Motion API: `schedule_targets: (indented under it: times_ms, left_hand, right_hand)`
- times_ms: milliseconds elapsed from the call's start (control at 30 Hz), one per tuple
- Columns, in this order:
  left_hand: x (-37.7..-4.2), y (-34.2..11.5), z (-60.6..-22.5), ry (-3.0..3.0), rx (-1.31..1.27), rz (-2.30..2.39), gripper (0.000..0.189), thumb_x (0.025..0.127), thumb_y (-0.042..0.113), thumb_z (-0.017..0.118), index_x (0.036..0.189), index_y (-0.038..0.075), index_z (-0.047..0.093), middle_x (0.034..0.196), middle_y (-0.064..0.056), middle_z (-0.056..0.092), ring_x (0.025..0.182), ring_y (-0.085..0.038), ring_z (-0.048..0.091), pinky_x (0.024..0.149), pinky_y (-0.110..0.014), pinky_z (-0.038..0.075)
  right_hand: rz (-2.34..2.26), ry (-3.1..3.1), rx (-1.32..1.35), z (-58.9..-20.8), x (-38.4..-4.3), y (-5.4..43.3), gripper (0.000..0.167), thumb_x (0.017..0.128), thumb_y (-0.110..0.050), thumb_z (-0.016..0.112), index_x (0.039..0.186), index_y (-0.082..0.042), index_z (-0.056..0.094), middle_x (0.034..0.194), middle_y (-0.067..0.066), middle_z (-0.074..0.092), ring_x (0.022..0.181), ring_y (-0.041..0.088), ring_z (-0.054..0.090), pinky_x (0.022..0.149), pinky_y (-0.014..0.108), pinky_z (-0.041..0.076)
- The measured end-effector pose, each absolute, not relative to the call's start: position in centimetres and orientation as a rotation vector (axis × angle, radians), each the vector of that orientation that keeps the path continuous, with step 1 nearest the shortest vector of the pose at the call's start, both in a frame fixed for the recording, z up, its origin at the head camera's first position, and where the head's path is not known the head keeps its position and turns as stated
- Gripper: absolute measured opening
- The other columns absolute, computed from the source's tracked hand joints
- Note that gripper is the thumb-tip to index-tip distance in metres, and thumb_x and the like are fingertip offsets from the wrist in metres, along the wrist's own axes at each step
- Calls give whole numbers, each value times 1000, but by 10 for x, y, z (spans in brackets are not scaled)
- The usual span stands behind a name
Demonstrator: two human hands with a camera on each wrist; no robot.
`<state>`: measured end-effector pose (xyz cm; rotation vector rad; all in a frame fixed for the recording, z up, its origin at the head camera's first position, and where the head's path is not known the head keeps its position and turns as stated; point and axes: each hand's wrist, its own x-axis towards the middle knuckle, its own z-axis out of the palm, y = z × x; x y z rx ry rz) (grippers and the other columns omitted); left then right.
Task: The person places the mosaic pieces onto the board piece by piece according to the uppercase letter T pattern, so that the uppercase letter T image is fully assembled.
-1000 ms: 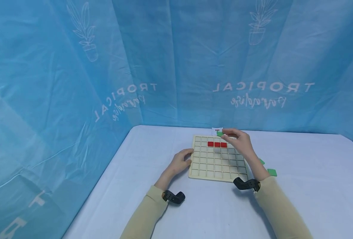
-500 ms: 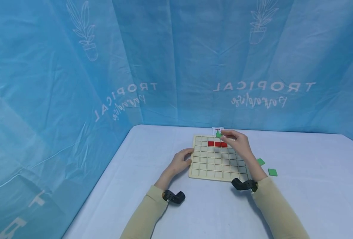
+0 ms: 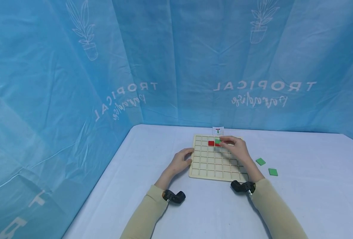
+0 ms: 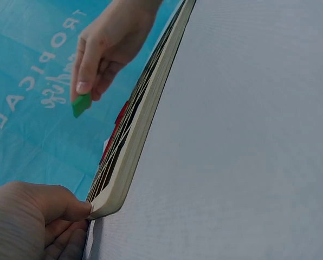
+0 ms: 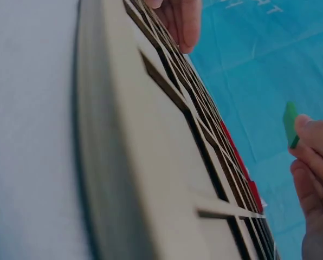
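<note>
Between thumb and fingertips, my right hand [image 3: 237, 149] pinches a small green square tile [image 3: 217, 141]. Hand and tile hover over the upper middle of a pale wooden grid board [image 3: 211, 165], and the right wrist view shows the tile [image 5: 290, 124] apart from the board. Red tiles [image 3: 211, 143] sit in a row in the board's upper cells, partly hidden by the right hand and green tile. My left hand [image 3: 178, 162] holds the board's left edge; in the left wrist view its fingertips [image 4: 80, 210] touch the rim [image 4: 134, 154] near a corner.
Two loose green tiles, one nearer the board [image 3: 260, 161] and one farther out [image 3: 273, 172], lie on the white cloth [image 3: 314, 199] to the right. Behind the board is a small printed pattern card [image 3: 218, 130]. A blue printed curtain [image 3: 194, 66] rises behind the table.
My right hand has come down and slightly toward me with the green tile, from near the card to over the red row. More of the card now shows. The left hand stays put.
</note>
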<state>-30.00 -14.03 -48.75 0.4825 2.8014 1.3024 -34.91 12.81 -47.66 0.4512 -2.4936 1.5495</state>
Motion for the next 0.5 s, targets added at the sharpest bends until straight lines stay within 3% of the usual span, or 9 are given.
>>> schedule_targets:
  times_ms: [500]
  left_hand:
    - [-300, -139, -488, 2813, 472, 1299, 49, 90, 6, 54, 138, 3, 45, 140, -10, 46, 132, -22, 38, 109, -33, 32]
  right_hand:
    - [1384, -2574, 559, -494, -347, 131, 30, 85, -18, 71, 112, -5, 68, 109, 9, 66, 94, 24, 62, 81, 40, 53]
